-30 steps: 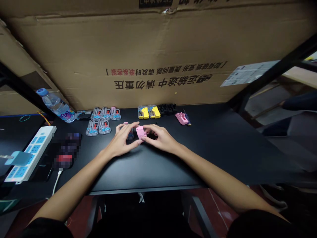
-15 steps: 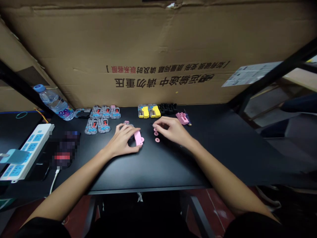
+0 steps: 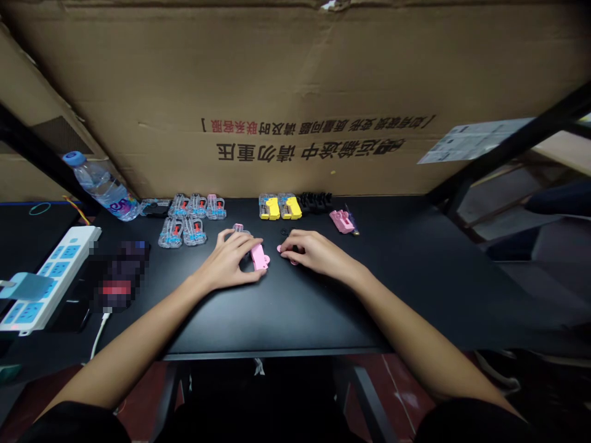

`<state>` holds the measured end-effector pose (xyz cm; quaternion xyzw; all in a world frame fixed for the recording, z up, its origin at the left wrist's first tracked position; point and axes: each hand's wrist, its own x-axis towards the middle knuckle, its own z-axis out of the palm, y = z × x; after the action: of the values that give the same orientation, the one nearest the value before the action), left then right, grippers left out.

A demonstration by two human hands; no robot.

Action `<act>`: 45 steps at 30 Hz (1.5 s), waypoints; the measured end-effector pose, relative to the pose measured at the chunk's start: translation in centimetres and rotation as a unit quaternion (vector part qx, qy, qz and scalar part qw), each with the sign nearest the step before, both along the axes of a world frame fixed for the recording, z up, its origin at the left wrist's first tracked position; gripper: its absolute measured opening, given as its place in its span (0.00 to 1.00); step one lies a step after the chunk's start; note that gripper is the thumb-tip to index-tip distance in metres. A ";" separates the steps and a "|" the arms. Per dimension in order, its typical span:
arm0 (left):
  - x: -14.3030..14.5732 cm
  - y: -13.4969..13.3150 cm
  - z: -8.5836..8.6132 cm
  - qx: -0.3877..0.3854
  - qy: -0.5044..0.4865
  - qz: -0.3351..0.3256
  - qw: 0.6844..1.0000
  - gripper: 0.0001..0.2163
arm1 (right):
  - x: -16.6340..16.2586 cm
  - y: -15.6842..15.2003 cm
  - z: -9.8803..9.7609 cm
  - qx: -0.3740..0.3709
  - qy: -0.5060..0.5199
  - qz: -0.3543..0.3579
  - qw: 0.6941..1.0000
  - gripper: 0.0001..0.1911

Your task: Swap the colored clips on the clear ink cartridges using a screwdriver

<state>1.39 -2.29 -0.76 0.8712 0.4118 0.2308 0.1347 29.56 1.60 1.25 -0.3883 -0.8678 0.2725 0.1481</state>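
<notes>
My left hand grips a pink plastic casing between thumb and fingers, low over the black table. Behind that hand a clear case with a pink part shows only in part. My right hand is closed in a pinch just to the right, with a small pink disc at its fingertips. Another pink disc lies partly hidden under the fingers. A small black ring rests just beyond them.
Clear cases with red and blue parts sit at the back left. Two yellow-fronted cases, black parts and pink casings stand along the cardboard. A bottle, power strip and phone occupy the left.
My right hand has moved slightly left and toward me, over the pink discs, and one disc now shows at its fingertips. My left hand keeps its hold on the pink casing.
</notes>
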 end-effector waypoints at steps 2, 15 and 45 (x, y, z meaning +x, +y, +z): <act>0.0 0.0 0.0 -0.002 0.001 0.002 1.000 0.30 | 0.0 0.0 -0.1 0.002 0.009 0.002 1.000 0.12; 0.1 -0.1 0.1 -0.008 0.011 0.005 1.000 0.29 | -0.9 0.3 -1.3 0.061 0.028 -0.035 0.997 0.09; 0.0 0.0 -0.1 -0.003 -0.005 0.001 1.000 0.29 | -2.0 -1.2 -1.6 0.008 0.187 0.110 0.976 0.11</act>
<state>1.37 -2.27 -0.86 0.8692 0.4127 0.2344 0.1387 27.56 0.40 -0.30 -0.2315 -0.8643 0.3480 0.2799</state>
